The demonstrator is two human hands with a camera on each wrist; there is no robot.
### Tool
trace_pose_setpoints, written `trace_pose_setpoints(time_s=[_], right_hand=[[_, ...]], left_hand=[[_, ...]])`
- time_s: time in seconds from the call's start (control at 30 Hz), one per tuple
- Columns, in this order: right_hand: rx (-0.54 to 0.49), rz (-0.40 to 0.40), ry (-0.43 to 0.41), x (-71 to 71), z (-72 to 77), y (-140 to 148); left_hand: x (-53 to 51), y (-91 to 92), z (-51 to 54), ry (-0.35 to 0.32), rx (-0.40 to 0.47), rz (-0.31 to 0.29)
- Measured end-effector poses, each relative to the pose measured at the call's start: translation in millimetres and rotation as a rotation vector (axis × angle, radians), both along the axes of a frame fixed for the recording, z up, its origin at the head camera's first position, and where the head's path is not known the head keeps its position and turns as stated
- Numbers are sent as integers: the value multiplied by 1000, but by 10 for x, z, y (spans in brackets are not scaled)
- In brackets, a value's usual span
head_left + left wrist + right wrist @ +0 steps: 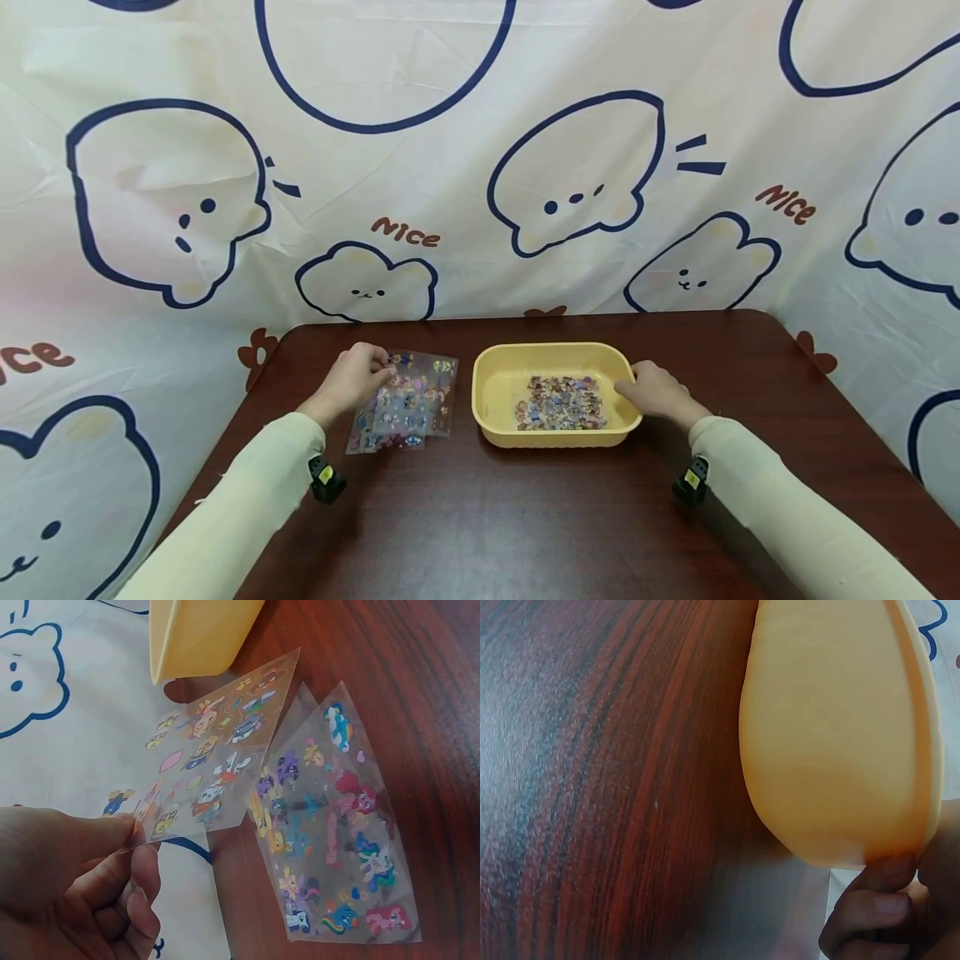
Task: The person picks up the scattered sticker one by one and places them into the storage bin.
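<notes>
My left hand (352, 380) pinches a clear sticker sheet (214, 754) by its edge, tilted up over more sticker sheets (341, 870) lying on the brown table (480, 525). My right hand (662, 392) grips the right-end rim of the yellow tub (497, 387), which stands just beside the sheets with small colourful pieces (562, 404) inside.

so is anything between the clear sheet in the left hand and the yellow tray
Nothing visible: in the head view, only brown table shows between the clear sheet the left hand pinches and the yellow tray.
</notes>
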State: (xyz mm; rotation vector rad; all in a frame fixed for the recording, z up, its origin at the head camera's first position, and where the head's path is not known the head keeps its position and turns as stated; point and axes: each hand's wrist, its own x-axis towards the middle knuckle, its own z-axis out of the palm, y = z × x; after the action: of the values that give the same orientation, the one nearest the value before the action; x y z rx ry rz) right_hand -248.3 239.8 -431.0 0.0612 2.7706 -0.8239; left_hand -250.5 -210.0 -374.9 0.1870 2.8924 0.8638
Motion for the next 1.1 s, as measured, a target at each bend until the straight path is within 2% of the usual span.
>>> trace_pose_setpoints(time_s=[0.43, 0.73, 1.1], right_hand=[[3, 5, 20, 4, 12, -5], [-1, 8, 0, 15, 30, -12], [1, 10, 4, 6, 17, 4]], left_hand=[[11, -44, 121, 25, 12, 1], [19, -80, 175, 31, 14, 3], [31, -47, 300, 61, 23, -6]])
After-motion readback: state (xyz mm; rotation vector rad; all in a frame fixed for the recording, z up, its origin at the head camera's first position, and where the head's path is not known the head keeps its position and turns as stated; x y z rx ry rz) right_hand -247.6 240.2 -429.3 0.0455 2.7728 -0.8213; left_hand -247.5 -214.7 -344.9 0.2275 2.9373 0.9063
